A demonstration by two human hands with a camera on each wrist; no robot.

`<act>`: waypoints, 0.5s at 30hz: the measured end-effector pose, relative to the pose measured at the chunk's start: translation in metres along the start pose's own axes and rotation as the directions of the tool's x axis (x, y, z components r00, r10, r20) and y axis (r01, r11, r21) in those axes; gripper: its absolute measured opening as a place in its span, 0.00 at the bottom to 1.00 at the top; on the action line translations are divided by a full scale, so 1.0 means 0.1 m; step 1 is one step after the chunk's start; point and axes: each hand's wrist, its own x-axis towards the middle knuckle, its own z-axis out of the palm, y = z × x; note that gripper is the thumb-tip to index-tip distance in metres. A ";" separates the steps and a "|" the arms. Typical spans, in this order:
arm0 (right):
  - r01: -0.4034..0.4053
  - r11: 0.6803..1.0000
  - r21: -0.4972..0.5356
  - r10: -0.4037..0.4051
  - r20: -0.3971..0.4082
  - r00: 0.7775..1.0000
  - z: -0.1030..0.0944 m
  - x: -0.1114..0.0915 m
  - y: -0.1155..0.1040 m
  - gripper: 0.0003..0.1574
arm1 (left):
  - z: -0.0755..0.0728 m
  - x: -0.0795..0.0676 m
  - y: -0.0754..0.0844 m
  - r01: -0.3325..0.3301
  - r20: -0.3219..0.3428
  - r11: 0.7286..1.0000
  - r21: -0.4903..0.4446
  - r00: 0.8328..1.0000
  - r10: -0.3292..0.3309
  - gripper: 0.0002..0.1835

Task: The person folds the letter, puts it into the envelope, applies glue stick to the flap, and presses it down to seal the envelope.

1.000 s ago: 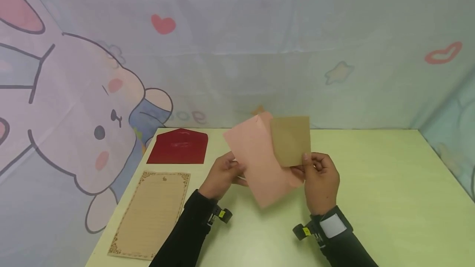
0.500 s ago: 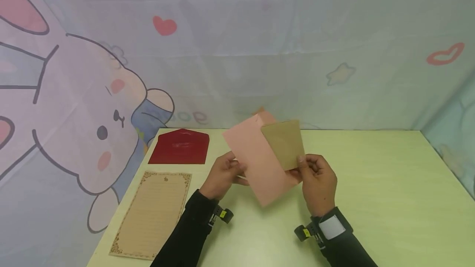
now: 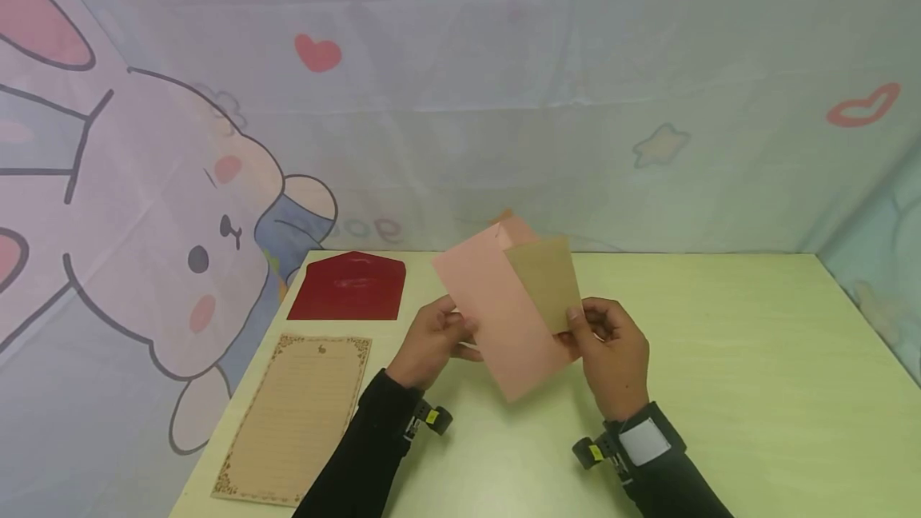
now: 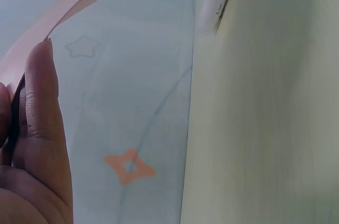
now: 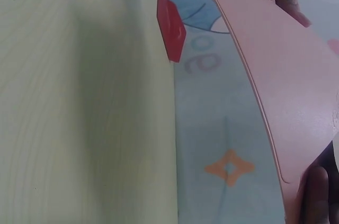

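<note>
Left hand [image 3: 430,342] grips a pink envelope [image 3: 496,314] by its left edge, thumb in front; the envelope is tilted above the table, flap toward the right. A folded tan sheet of paper [image 3: 550,282] is pinched at its lower right corner by the right hand [image 3: 615,354], thumb on top. The sheet's left part is hidden behind the envelope's front panel, at the opening, with the flap behind it. In the left wrist view the left fingers [image 4: 42,91] lie along the pink paper. The right wrist view shows the envelope [image 5: 280,70] side-on, with right fingers [image 5: 316,197] by its lower end.
A red envelope [image 3: 348,288] lies at the table's back left. In front of it lies a tan letter sheet [image 3: 291,414] with a decorated border. A white tube [image 4: 214,1] shows on the table in the left wrist view. A printed curtain [image 3: 460,102] hangs behind the table [image 3: 755,390].
The right hand has moved left and slightly down, tilting the folded tan sheet, and more of it is now hidden behind the pink envelope's front. The left hand has stayed almost still.
</note>
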 end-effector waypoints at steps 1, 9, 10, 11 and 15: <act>-0.002 1.000 0.001 0.002 0.002 1.000 0.00 0.00 0.00 0.13 | 0.00 0.00 0.00 0.001 -0.001 1.000 -0.002 1.000 -0.001 0.24; -0.001 1.000 0.026 0.000 0.011 1.000 0.00 0.00 0.01 0.14 | 0.01 0.00 0.01 0.000 -0.004 1.000 0.001 1.000 0.000 0.23; 0.003 1.000 0.029 -0.003 0.011 1.000 0.00 -0.01 0.01 0.14 | 0.01 0.00 0.01 -0.001 -0.003 1.000 0.002 1.000 0.001 0.23; 0.007 1.000 0.015 -0.007 0.007 1.000 0.00 -0.01 0.01 0.13 | 0.01 0.00 0.01 -0.001 -0.002 1.000 0.003 1.000 0.001 0.23; 0.024 0.999 -0.031 -0.025 -0.010 1.000 0.00 -0.01 0.00 0.12 | 0.01 0.01 0.02 -0.003 -0.001 1.000 0.004 1.000 0.003 0.23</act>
